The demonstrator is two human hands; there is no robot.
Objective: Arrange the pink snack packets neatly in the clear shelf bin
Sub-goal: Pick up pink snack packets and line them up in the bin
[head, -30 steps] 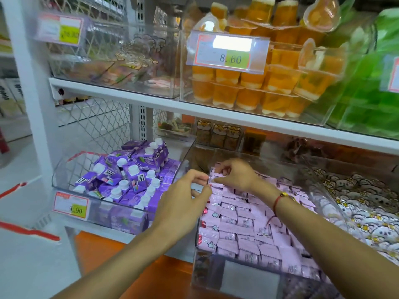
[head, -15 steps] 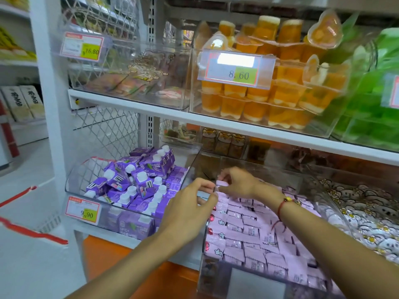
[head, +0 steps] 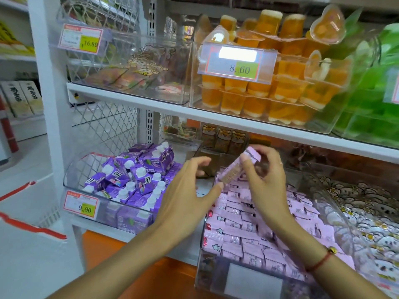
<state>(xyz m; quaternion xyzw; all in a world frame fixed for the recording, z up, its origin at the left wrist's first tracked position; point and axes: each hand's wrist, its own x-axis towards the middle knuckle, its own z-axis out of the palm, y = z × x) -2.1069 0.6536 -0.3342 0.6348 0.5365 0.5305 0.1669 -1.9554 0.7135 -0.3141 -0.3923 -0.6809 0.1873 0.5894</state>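
The right hand [head: 266, 182] pinches one pink snack packet [head: 239, 168] between thumb and fingertips, holding it tilted above the far end of the clear shelf bin [head: 207, 275]. The left hand [head: 185, 199] is spread with relaxed fingers and grips nothing; its thumb tip sits at the lower corner of the raised packet, though contact cannot be told. Below both hands, the pink snack packets [head: 248, 234] lie in overlapping rows filling the bin on the lower shelf. A red string bracelet [head: 319, 261] circles the right wrist. To the left, a second clear bin holds purple drink cartons [head: 138, 175] behind a price tag [head: 81, 207]. On the upper shelf, orange jelly cups [head: 278, 91] fill another bin
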